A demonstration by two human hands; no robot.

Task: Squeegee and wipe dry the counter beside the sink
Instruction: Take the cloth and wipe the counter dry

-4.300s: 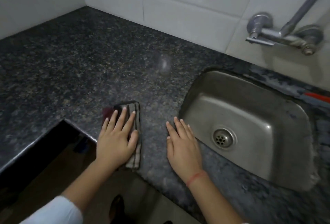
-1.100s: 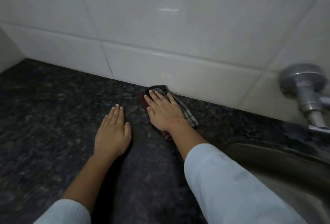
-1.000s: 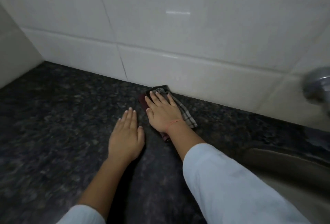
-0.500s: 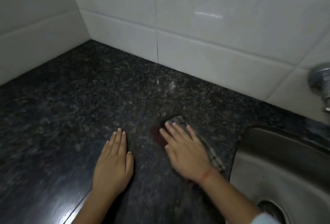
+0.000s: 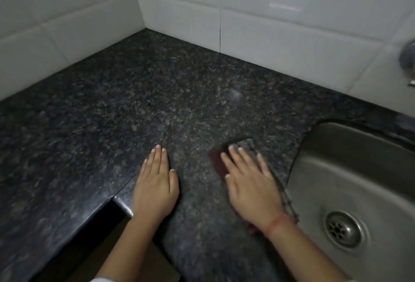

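Head view, nearest first: two bare forearms reach in from the bottom edge, the right one with a red thread (image 5: 276,225) round the wrist. The left hand (image 5: 157,189) lies palm down on the counter (image 5: 112,113) just beyond its near edge, fingers straight and close together, holding nothing. To its right, the right hand (image 5: 251,187) presses flat on a folded cloth (image 5: 247,144), fingers straight and slightly spread. The cloth sits on the counter right beside the sink (image 5: 370,147), its right edge along the rim.

This looks like the wiping-dry part of the task. To do it well, keep the whole palm on the cloth so it stays flat, run overlapping passes, and finish each one towards the sink so any water goes into the basin. The left hand should brace on stone already wiped. Near the rim, watch that the cloth does not slip over into the basin.

Farther back, dark speckled stone runs to the corner of the white tiled wall (image 5: 292,34).

Most of the cloth is hidden under the hand, and both are blurred. Whether the stone is wet cannot be told. No squeegee is in view. The sink, with its drain (image 5: 343,229), is cut off at the right, as is a grey tap fitting (image 5: 407,57).
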